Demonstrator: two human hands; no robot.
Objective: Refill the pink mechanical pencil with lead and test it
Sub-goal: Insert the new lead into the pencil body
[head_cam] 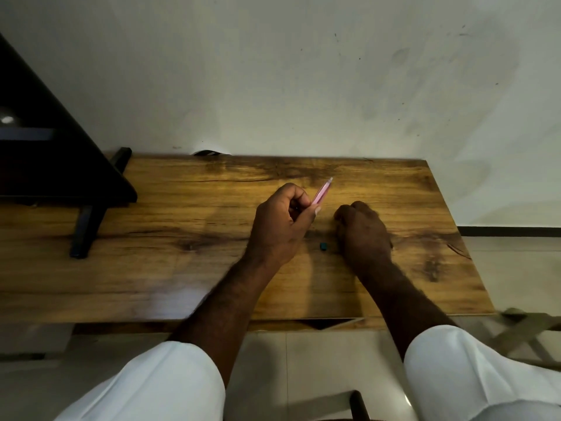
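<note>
My left hand grips the pink mechanical pencil above the wooden table; the pencil's free end points up and to the right, away from me. My right hand rests on the table just to the right, knuckles up and fingers curled under, so whatever lies beneath the fingertips is hidden. A small dark teal piece, perhaps a cap or lead case, lies on the wood between my two wrists.
A black monitor on a black stand fills the table's far left. A pale wall rises behind the table. The table's right edge drops to a tiled floor, with a folding frame low at the right.
</note>
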